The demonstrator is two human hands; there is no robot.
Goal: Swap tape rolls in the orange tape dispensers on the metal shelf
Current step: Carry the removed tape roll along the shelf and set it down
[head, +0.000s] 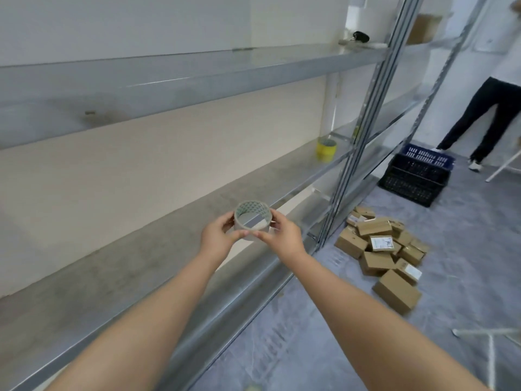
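Note:
A roll of clear tape [251, 213] with a printed cardboard core is held up between both hands, just above the front edge of the middle metal shelf [118, 266]. My left hand [218, 237] pinches its left side with thumb and fingers. My right hand [283, 234] pinches its right side. The roll's open core faces me. No orange tape dispenser is in view. A yellow tape roll [326, 148] stands far along the same shelf, near the upright post.
An upper shelf [169, 80] runs overhead with a dark object [360, 36] at its far end. Several small cardboard boxes [380, 249] lie piled on the floor to the right. Stacked blue and black crates [417, 176] stand beyond them. A person's legs [485, 119] are at the far right.

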